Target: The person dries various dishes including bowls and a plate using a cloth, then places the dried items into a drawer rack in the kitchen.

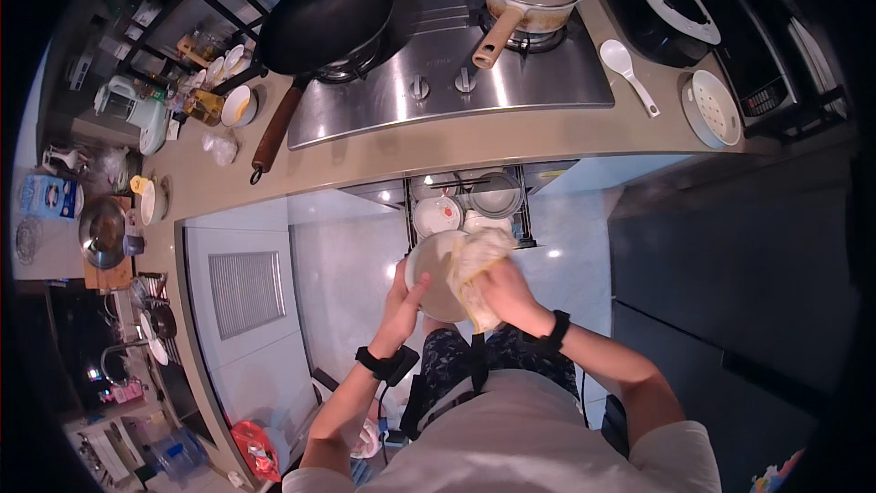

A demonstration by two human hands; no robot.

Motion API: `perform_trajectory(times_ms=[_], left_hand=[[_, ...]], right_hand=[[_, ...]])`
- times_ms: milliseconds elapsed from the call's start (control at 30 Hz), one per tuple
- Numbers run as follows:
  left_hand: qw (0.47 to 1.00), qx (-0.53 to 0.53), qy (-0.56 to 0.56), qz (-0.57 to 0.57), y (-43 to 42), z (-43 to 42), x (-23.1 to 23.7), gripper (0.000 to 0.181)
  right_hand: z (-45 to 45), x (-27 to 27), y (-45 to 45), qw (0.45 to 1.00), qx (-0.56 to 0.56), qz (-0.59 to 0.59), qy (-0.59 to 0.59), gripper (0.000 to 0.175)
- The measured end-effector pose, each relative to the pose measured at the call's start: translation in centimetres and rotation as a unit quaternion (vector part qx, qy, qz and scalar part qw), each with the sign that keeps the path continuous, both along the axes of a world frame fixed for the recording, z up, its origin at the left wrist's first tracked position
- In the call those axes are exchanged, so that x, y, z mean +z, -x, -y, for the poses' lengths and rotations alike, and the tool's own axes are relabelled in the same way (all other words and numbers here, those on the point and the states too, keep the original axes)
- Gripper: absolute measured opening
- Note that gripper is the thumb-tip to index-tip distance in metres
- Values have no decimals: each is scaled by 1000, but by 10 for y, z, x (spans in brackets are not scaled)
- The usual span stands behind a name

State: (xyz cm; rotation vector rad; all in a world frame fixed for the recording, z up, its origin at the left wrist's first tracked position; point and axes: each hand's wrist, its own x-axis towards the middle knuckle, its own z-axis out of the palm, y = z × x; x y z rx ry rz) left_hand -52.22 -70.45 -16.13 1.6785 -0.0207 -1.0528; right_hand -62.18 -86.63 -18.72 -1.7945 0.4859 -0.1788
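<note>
My left hand [405, 298] grips the left edge of a pale round dish [432, 267], its thumb over the rim. A cream cloth with yellow edging [482, 253] is bunched in my right hand [503, 291] and lies against the dish's right side. Just beyond my hands, a pulled-out drawer holds a white plate with a red mark [438, 217], a grey round dish [495, 195] and a white bowl [487, 222]. My right fingers are partly hidden by the cloth.
Above the drawer runs the counter [369, 154] with a steel gas hob [438, 82]. A black wok [327, 20] and a lidded saucepan [530, 3] sit on it, handles towards me. A white ladle [628, 75] and a perforated white basket [713, 109] lie at the right.
</note>
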Motion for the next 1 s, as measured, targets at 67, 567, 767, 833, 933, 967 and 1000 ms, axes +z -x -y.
perform_trajectory(times_ms=[67, 567, 767, 833, 933, 967, 1000], left_hand=[[980, -87, 10, 177, 11, 12, -6, 56], [992, 60, -109, -18, 11, 4, -104, 55], [976, 203, -53, -56, -9, -19, -143, 49], [974, 211, -35, -77, -13, -25, -140, 50], [973, 201, 12, -110, -17, -27, -144, 48], [969, 222, -1, -108, -15, -34, -145, 48], [969, 223, 4, -105, -14, -35, -144, 48]], right_hand=[[-17, -13, -9, 984, 69, -68, 148, 19], [36, -78, 2, 846, 370, -1, 385, 15], [86, -222, -22, 914, -52, -162, -369, 15], [86, -249, -46, 877, -180, -120, -429, 9], [102, -296, -84, 809, -231, -17, -540, 14], [97, -283, -104, 774, -235, -37, -586, 21], [99, -281, -118, 745, -262, -33, -613, 24]])
